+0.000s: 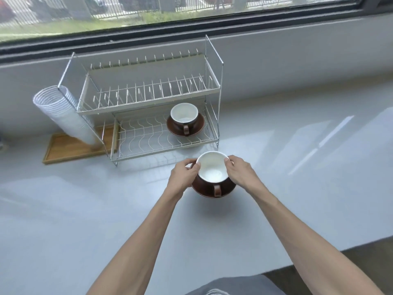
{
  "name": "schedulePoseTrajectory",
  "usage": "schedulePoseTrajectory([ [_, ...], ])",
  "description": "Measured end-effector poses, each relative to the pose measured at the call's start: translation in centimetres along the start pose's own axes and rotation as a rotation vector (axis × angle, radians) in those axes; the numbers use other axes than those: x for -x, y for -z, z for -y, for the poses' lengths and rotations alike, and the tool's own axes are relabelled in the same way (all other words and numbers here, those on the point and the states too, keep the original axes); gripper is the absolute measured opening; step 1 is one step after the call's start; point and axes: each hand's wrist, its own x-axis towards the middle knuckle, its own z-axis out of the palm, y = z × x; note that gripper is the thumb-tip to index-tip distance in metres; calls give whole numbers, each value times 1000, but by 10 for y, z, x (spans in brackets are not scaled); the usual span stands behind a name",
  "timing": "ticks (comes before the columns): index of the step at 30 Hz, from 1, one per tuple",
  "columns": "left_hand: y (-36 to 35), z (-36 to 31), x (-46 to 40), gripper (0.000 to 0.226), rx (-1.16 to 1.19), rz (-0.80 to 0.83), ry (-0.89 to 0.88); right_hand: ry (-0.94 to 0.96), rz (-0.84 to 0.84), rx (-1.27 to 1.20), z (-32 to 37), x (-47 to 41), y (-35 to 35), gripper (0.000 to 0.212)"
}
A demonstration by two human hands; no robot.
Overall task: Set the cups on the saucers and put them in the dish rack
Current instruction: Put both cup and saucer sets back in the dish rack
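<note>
I hold a brown cup seated on its brown saucer just in front of the dish rack, over the pale worktop. My left hand grips the set from its left side, my right hand from its right, thumbs at the cup's rim. Another cup sits on its saucer at the right end of the rack's lower shelf, handle facing me.
</note>
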Motion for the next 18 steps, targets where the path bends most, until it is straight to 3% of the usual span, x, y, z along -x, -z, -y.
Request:
schedulePoseTrajectory([
  [18,150,-4,-60,27,90,-188,97,138,137,-29,145,-63,-72,39],
])
